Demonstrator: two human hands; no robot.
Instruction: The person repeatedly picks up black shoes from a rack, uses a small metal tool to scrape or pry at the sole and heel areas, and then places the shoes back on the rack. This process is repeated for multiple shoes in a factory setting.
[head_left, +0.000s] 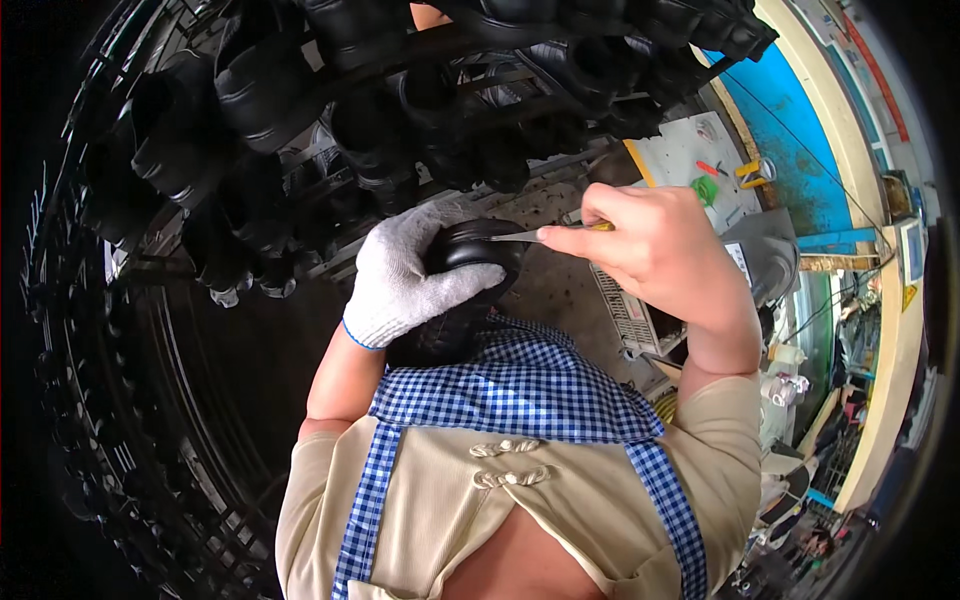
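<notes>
Slim tool (518, 237) over the black shoe (472, 249)
Your gloved left hand (405, 275) clasps the shoe from the left; your bare right hand (640, 243) pinches the tool, right of the shoe.

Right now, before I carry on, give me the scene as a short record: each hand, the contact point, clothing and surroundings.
Left hand: pale knit glove, gripping a black shoe
Right hand: bare, holding a slim pointed tool
Contact: tool tip at the shoe's rounded end; actual touch cannot be told
Clothing: blue-and-white checked apron
Ahead: rows of black shoes on racks
Right side: white work surface bearing a green item
</notes>
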